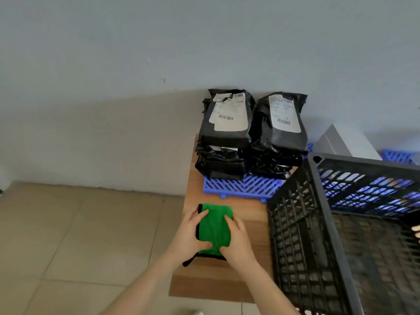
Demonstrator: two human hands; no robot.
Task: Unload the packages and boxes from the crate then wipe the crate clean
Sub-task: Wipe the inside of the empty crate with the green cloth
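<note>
- The black plastic lattice crate (295,235) fills the right side of the view, at 3 o'clock from the hands. Its near corner points toward the centre of the light-brown wooden table (211,280), and its open top faces up.
- Blue shows through the holes of the crate's far wall.
- Two stacks of black plastic mailer packages with white barcode labels sit outside the crate, at 12 o'clock from the hands. The left stack (225,133) and the right stack (279,133) touch side by side.
- Both stacks rest on a blue plastic grid mat (241,186), which lies on the table just beside the crate's near corner.
- A folded green microfibre cloth with black trim (214,226) lies flat on the table at 6 o'clock from the packages, near the table's left edge.
- The left hand (191,235) arches over the cloth's left edge, its gently bent fingers and thumb pressing down on top of the fabric.
- The right hand (238,242) mirrors it on the cloth's right edge, its fingers and thumb likewise laid on the surface.
- A white rectangular box (347,142) stands at 2 o'clock, behind the crate's far rim.
- Beige floor tiles (79,235) lie at 9 o'clock, and a pale grey wall (159,42) rises behind.
</note>
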